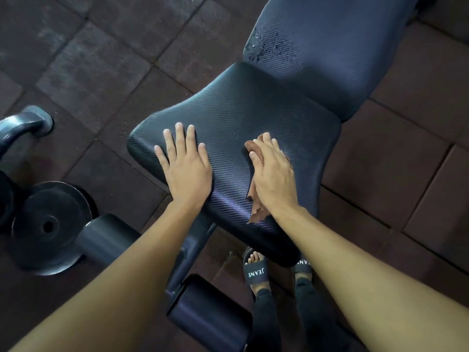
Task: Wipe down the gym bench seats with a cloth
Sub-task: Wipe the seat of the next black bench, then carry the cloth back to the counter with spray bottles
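A black textured gym bench seat pad (253, 107) fills the middle of the head view. Beyond it lies the long back pad (337, 54), with wet droplets near its lower left end. My left hand (186, 168) lies flat on the seat's left side, fingers spread, holding nothing. My right hand (272, 174) presses a brown cloth (257, 148) onto the seat's right side; the cloth shows past my fingertips and trails out under my wrist toward the seat's near edge.
Two black foam roller pads (104, 237) (210, 311) sit on the bench frame below the seat. Black weight plates (48, 224) lie on the floor at left, with a metal frame foot (22, 125) above them. My feet in black slides (255, 270) stand on brown rubber tiles.
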